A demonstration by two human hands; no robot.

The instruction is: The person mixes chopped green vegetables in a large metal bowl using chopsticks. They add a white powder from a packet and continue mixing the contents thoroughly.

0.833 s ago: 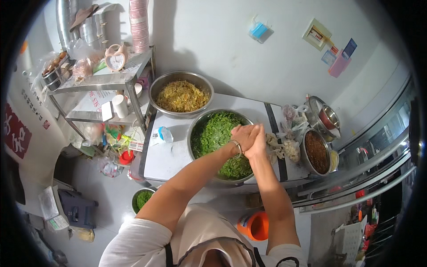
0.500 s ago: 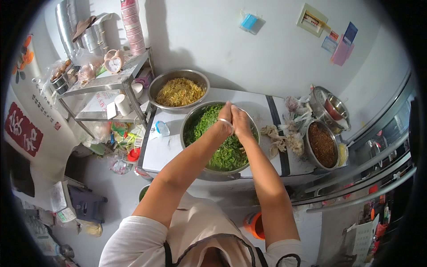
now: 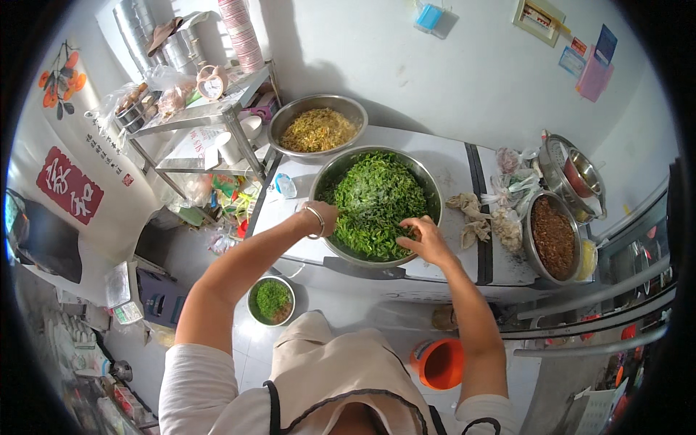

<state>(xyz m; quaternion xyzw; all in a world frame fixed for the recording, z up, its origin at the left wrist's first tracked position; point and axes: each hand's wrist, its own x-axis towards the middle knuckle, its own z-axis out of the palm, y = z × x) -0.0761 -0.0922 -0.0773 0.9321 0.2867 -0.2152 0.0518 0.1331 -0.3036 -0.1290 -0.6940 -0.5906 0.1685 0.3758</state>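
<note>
A large steel basin (image 3: 440,199) full of chopped leafy greens (image 3: 377,196) stands on the white worktop (image 3: 453,156) before me. A pale, whitish patch shows on the middle of the greens. At the basin's left rim my left hand (image 3: 324,217), with a bangle at the wrist, is closed round the edge; its fingertips are partly hidden. My right hand (image 3: 426,241) is over the front right part of the basin, its fingers apart and slightly bent, the tips at the greens.
Behind stands a basin of yellowish shreds (image 3: 319,130). At right are a basin of brown crumbly filling (image 3: 555,235), plastic bags (image 3: 511,181) and a crumpled cloth (image 3: 470,217). A metal shelf (image 3: 239,138) rises at left. A bowl (image 3: 271,300) and an orange bucket (image 3: 438,362) sit on the floor.
My hands were together above the greens and have parted. The left moved to the basin's left rim, the right down toward the front right. The view has shifted, showing the floor bowl fully.
</note>
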